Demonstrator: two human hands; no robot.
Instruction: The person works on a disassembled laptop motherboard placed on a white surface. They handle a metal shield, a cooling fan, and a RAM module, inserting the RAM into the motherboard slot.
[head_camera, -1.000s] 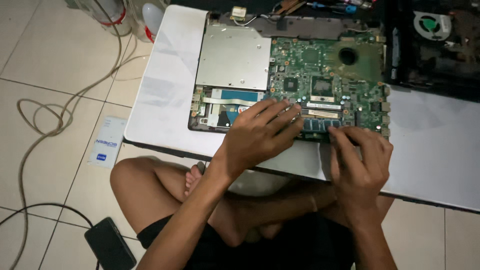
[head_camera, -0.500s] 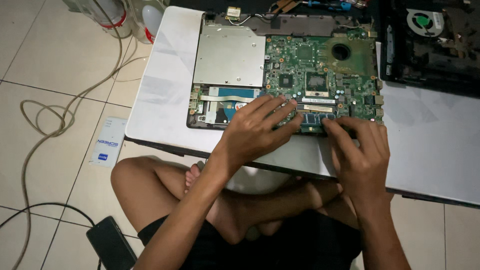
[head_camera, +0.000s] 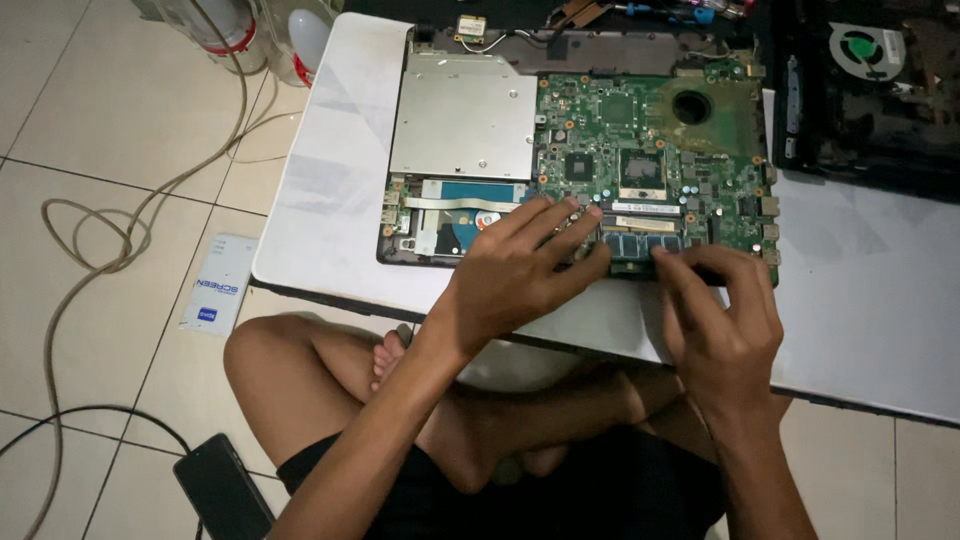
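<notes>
An opened laptop base lies on a white table (head_camera: 330, 200), showing a green motherboard (head_camera: 650, 150), a silver optical drive (head_camera: 465, 115) and a memory module (head_camera: 640, 245) near the front edge. My left hand (head_camera: 520, 270) rests on the board's front edge, fingertips touching the left end of the memory module. My right hand (head_camera: 720, 310) has its fingertips pressed at the module's right end. Both hands hold nothing else. The module's middle shows between them.
A black laptop cover with a green fan (head_camera: 865, 50) lies at the back right. Cables (head_camera: 100, 230) loop over the tiled floor at left, by a small white packet (head_camera: 218, 285). A black phone (head_camera: 225, 490) lies near my crossed legs.
The view shifted slightly. Both hands stay at the memory module, the right hand's fingers shifting a little along the board's front edge.
</notes>
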